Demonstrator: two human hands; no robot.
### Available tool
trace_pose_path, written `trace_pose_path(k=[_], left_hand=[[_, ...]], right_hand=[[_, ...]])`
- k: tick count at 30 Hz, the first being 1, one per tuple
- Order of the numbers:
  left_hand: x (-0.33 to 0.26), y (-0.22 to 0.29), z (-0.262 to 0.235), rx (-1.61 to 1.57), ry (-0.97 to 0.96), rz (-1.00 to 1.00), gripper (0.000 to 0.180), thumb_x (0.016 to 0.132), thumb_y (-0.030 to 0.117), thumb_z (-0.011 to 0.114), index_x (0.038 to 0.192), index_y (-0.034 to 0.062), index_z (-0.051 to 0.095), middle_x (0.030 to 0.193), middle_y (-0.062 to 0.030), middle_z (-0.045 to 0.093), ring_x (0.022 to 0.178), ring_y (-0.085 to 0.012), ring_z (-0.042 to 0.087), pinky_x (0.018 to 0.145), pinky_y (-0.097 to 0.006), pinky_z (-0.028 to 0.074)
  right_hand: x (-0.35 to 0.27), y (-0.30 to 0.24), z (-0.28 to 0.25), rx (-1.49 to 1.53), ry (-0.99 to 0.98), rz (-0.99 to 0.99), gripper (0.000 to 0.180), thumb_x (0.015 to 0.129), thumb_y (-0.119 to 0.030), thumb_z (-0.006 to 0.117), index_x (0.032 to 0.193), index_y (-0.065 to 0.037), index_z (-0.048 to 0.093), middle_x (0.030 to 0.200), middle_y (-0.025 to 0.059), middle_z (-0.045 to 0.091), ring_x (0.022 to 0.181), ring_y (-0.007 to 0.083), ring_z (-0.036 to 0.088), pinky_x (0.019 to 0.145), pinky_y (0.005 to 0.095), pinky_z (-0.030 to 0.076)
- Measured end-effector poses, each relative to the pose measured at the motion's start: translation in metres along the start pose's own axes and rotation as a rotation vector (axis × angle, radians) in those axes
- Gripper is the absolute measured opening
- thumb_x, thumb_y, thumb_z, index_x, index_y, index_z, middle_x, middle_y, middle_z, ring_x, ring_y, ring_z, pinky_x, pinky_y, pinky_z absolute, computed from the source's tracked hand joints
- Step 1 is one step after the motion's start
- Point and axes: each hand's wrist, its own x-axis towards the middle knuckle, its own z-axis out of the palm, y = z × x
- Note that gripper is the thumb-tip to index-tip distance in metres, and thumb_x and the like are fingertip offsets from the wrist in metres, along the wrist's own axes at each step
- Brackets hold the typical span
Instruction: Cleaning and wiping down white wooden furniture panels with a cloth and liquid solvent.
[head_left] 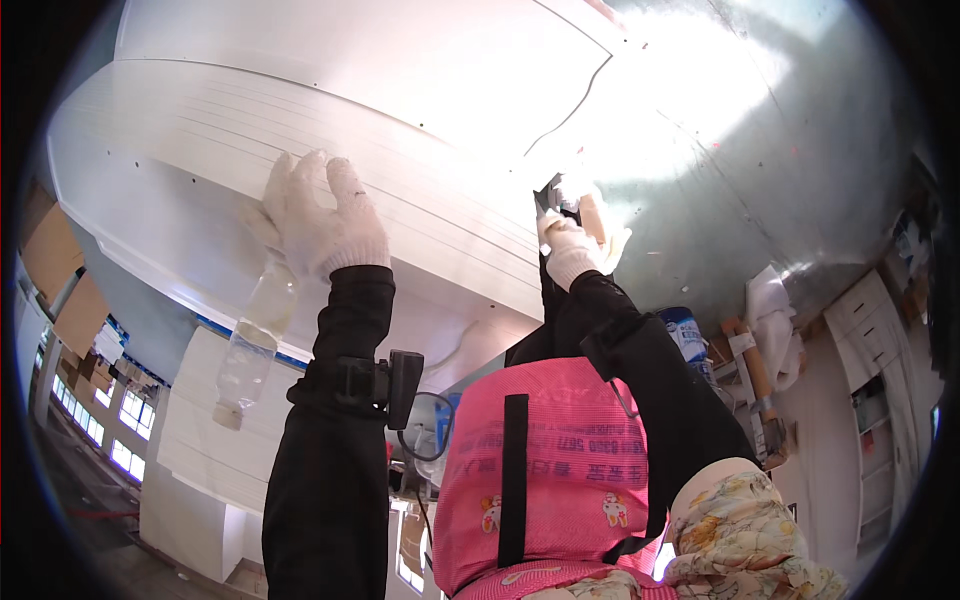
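Note:
My left hand (335, 225), in a white knitted glove, is over the near part of a large white grooved panel (250, 115). Its fingers curve around the upper end of a clear plastic bottle (250, 345); the capped end points down and to the left, past the panel's edge. My right hand (580, 235), also gloved in white, is closed at the panel's right end. Between its fingers shows a small dark-and-grey object (553, 198), partly covered by the glove and too unclear to name. Strong glare washes out the surface beyond this hand.
A shiny greenish surface (720, 220) extends to the right of the panel. Beside my right forearm stands a blue-and-white container (685, 335), with a wrapped roll (772, 325) farther right. A pink apron (540, 450) covers my front. Cardboard sheets (75, 290) lean at far left.

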Motion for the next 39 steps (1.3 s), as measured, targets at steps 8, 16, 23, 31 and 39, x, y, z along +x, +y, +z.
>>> trace_pose_path(k=[8,16,23,31,39], left_hand=[[-0.001,0.011,0.003,0.0,-0.02,-0.057,0.03,0.088,0.038,0.063,0.107,0.0148,0.069,0.128,-0.0061,0.059,0.133,-0.0351,0.035,0.113,-0.047,0.027],[0.001,0.0,0.002,0.075,0.021,-0.002,0.035,0.088,0.04,0.066,0.11,0.0133,0.069,0.128,-0.0049,0.06,0.131,-0.0308,0.039,0.116,-0.042,0.022],[0.0,0.009,-0.001,-0.051,-0.091,-0.154,0.029,0.087,0.036,0.063,0.107,0.0158,0.07,0.133,-0.0032,0.056,0.141,-0.036,0.023,0.112,-0.046,0.029],[0.003,0.0,-0.004,0.04,-0.088,-0.131,0.024,0.086,0.035,0.064,0.103,0.0187,0.071,0.13,-0.0022,0.059,0.14,-0.0339,0.025,0.111,-0.045,0.032],[0.001,0.008,0.004,0.041,-0.064,-0.109,0.023,0.085,0.033,0.065,0.102,0.0194,0.07,0.124,-0.0009,0.061,0.138,-0.0314,0.028,0.11,-0.04,0.034]], right_hand=[[0.03,0.019,0.002,0.475,0.463,-0.147,0.016,0.086,-0.014,0.055,0.097,-0.003,0.06,0.095,0.018,0.064,0.088,0.0356,0.063,0.077,0.0426,0.051],[-0.032,0.017,0.054,0.926,0.434,-0.394,0.021,0.082,-0.01,0.057,0.101,0.001,0.058,0.106,0.0211,0.056,0.104,0.038,0.056,0.088,0.0451,0.045],[-0.003,0.018,0.012,0.158,0.39,-0.146,0.016,0.082,-0.006,0.057,0.097,0.0,0.06,0.097,0.0184,0.063,0.091,0.0349,0.062,0.079,0.0428,0.051],[-0.06,-0.003,0.029,0.987,0.392,-0.482,0.038,0.071,0.008,0.051,0.106,-0.002,0.058,0.1,0.0176,0.059,0.099,0.0336,0.058,0.088,0.0386,0.044],[-0.017,0.01,0.031,0.819,0.569,-0.2,0.012,0.091,-0.015,0.052,0.094,-0.004,0.056,0.085,0.009,0.055,0.076,0.0241,0.052,0.067,0.0349,0.044]])
